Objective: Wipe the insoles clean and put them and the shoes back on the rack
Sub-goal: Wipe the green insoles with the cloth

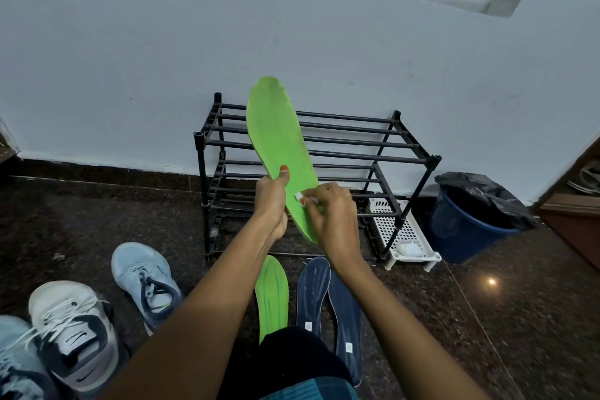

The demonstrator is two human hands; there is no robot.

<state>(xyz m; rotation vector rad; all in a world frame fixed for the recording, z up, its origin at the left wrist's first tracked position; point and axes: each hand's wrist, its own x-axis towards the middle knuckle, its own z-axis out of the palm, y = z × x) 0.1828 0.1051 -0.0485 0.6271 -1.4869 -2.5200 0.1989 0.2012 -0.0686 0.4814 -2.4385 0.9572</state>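
My left hand (272, 201) grips a green insole (276, 136) near its heel and holds it upright in front of the black shoe rack (357, 146). My right hand (331, 214) pinches a small white wipe (298, 196) against the insole's lower part. A second green insole (271, 295) and two dark blue insoles (313, 292) lie on the floor below my hands. A light blue sneaker (143, 279), a white and grey sneaker (74, 331) and part of another blue shoe (16, 364) stand at the lower left.
The rack's shelves hold no shoes; it stands against a pale wall. A white perforated tray (399, 234) lies at its right foot, beside a blue bin (467, 230) lined with a black bag. The floor is dark speckled stone. A wooden door frame (571, 204) is at the right.
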